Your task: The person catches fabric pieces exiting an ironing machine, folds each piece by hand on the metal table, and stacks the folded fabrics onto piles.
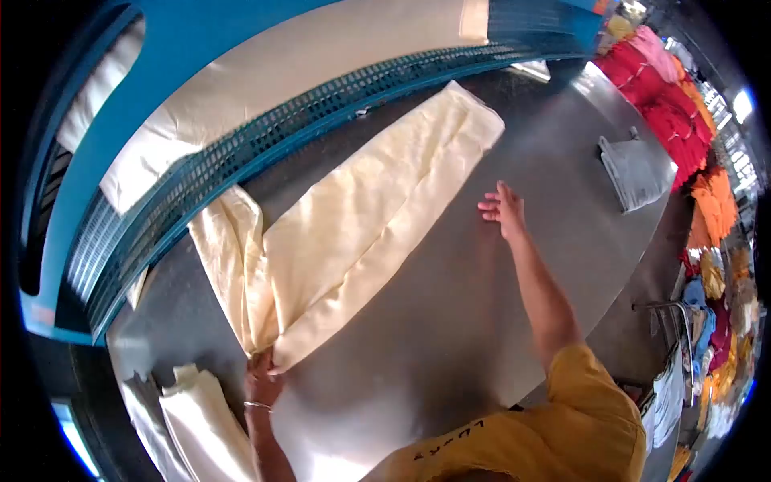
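A cream, shiny garment (pixel 377 201) lies spread over the grey metal table (pixel 450 321), with a long wide panel and a shorter bunched part on its left. My left hand (pixel 263 376), a bangle at its wrist, is closed on the garment's near end, where the two parts meet. To the right of the cloth, my right hand (pixel 506 210) hovers above the bare metal, fingers apart and holding nothing.
Along the back runs a blue mesh basket (pixel 321 120) with cream cloth in it. A folded grey cloth (pixel 637 173) lies at the right edge, and white cloth (pixel 205 418) at the near left. Red cloth bundles (pixel 654 100) are piled beyond the right side.
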`<state>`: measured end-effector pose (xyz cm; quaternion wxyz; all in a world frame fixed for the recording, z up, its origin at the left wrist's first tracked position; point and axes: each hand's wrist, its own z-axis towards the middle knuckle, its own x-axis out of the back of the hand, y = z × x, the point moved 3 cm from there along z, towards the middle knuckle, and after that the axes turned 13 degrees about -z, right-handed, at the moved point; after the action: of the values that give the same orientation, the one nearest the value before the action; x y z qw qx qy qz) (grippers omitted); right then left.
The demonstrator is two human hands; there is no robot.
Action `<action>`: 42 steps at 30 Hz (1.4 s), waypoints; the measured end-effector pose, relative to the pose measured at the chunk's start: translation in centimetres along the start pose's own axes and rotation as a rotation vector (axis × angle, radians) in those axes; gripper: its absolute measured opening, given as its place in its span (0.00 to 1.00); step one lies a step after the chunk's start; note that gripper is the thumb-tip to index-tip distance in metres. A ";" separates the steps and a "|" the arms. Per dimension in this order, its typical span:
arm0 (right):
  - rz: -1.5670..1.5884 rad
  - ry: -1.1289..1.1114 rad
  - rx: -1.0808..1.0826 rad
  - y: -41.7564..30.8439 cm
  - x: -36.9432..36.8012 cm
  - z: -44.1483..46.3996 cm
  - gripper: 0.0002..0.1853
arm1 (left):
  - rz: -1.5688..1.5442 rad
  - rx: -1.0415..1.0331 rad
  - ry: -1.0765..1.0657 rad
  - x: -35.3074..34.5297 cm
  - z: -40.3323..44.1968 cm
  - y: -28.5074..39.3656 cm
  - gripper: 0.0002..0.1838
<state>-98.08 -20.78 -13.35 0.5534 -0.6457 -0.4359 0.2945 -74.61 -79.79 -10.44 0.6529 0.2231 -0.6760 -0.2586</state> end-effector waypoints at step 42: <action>-0.728 -0.082 0.319 -5.9 14.1 -18.0 0.12 | -0.831 0.421 1.158 -5.6 -3.9 4.1 0.17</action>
<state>-77.63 -16.46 -2.32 0.6970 -0.3428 -0.6068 0.1688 -70.26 -73.33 -12.09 0.6965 0.6815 -0.1190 -0.1903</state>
